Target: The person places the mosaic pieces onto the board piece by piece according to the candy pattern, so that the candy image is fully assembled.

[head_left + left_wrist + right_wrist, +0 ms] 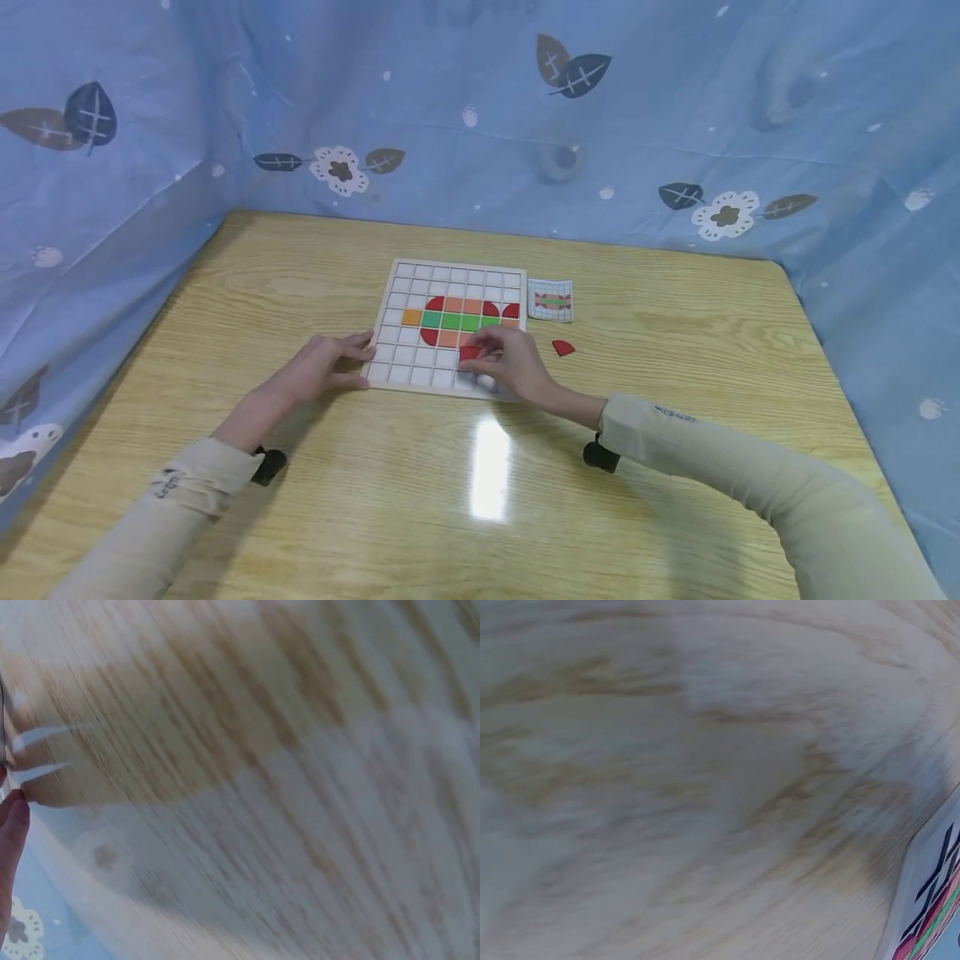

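The red piece (469, 352) is a small, flat quarter-round tile, by its look light and stiff, thin enough that it is best pinched by its edges between thumb and fingertips rather than lifted from the top; its smooth face may slip if squeezed askew. It sits over the white grid board (397, 354), near the board's lower middle, just below the coloured pattern of orange, green and red tiles (459, 320). The right hand (506, 362) has its fingers curled round this piece, pinching it from the 3 o'clock side, so the tile shows at the fingertips' 9 o'clock end; whether it already rests in a cell or hangs just above cannot be told. The left hand (330, 367) lies at the board's 8 o'clock corner, fingers fairly straight and touching its left edge, holding nothing. A second red piece (562, 347) lies loose on the wooden table (675, 333), near the right hand at its 2 o'clock. A pattern card (551, 300) lies just beside the board's right edge at 1 o'clock. The wrist views are blurred, showing mostly wood grain.
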A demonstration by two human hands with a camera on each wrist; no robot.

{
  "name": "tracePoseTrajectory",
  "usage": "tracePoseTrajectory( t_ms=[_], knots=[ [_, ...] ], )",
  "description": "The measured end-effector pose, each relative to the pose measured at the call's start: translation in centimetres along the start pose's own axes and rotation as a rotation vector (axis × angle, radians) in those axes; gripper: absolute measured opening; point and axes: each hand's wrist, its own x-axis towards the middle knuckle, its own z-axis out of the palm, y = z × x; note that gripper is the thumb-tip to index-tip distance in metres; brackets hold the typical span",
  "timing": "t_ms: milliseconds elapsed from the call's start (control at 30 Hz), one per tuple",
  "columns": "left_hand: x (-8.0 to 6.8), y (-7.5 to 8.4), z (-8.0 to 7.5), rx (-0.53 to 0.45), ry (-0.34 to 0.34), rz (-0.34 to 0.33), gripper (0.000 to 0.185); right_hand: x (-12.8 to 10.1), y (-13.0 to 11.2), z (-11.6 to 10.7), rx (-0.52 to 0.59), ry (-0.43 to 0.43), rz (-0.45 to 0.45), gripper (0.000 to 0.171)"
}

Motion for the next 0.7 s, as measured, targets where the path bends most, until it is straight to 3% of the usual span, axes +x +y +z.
tracePoseTrajectory(
  t_ms=[300, 467, 700],
  knots=[
    [0.2, 0.2, -0.2, 0.0, 0.005, -0.02, 0.053, 2.0, -0.6, 1.6, 0.026, -0.016, -0.054, 0.023],
    [0.3, 0.0, 0.0, 0.007, 0.011, 0.018, 0.052, 3.3, -0.7, 2.0, -0.004, -0.014, -0.058, 0.022],
    [0.4, -0.2, 0.0, 0.01, 0.011, 0.016, 0.052, 5.4, -1.5, 2.5, -0.004, -0.063, -0.031, 0.022]
  ],
)
